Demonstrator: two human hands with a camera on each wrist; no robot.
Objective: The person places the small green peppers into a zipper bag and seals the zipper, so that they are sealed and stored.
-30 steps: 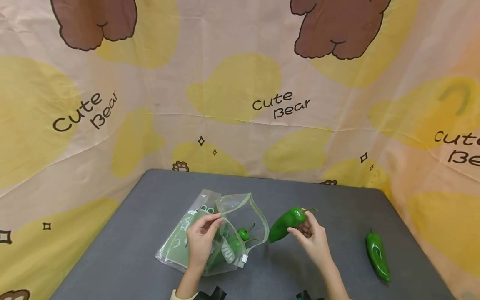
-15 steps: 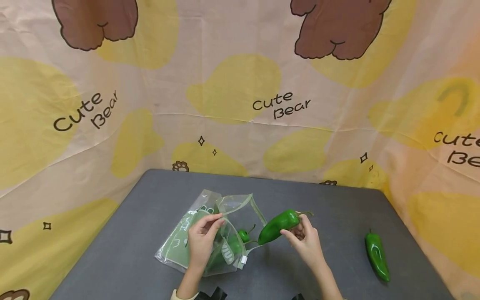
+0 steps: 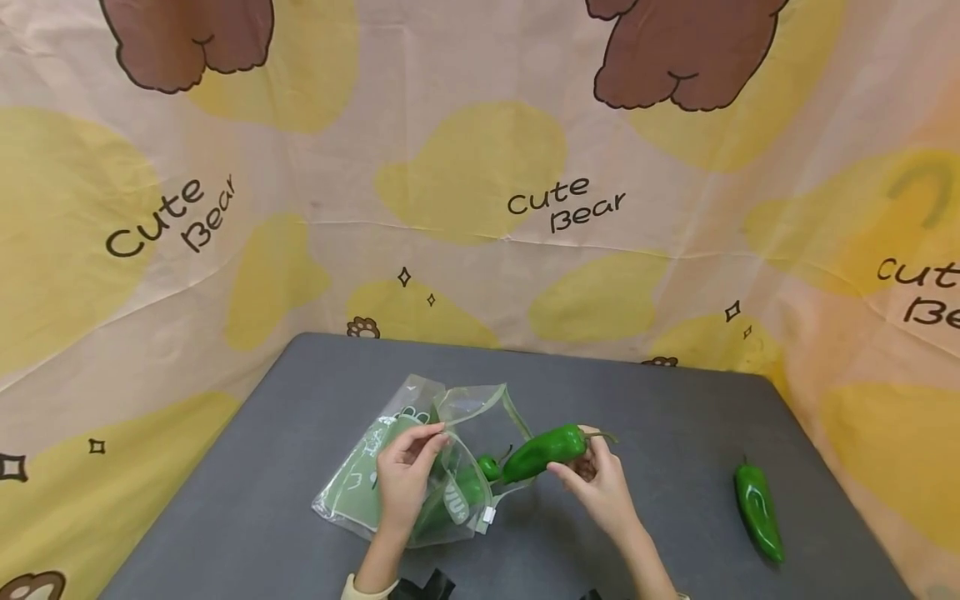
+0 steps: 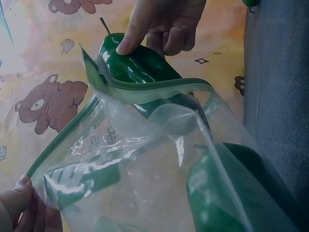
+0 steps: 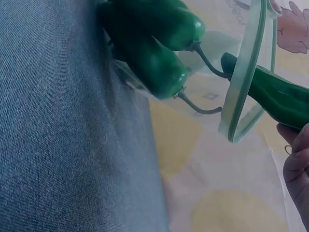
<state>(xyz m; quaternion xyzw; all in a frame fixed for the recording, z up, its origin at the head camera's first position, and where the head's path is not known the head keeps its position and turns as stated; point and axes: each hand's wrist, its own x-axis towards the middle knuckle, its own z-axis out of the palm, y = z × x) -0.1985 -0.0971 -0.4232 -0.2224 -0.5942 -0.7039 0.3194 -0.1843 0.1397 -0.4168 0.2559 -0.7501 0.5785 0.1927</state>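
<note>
My left hand (image 3: 406, 477) pinches the rim of a clear zip bag (image 4: 135, 159) with a green edge, holding its mouth open. Between thumb and fingers my right hand (image 3: 600, 483) grips a green pepper (image 3: 546, 452) near its stem end. In the right wrist view the tip of this held pepper (image 5: 280, 96) passes through the bag's mouth. Two other green peppers lie inside the bag; one pepper (image 5: 145, 53) is below the other pepper (image 5: 166, 21), their stems toward the opening.
Another green pepper (image 3: 759, 512) lies on the grey table (image 3: 675, 417) at the right. A white zip slider (image 3: 489, 515) sits at the bag's near corner. Behind the table hangs a bear-print cloth (image 3: 450, 183).
My right hand has moved left with its pepper, bringing the tip from outside the bag into its mouth. The left hand keeps its hold on the rim. The head view has shifted slightly.
</note>
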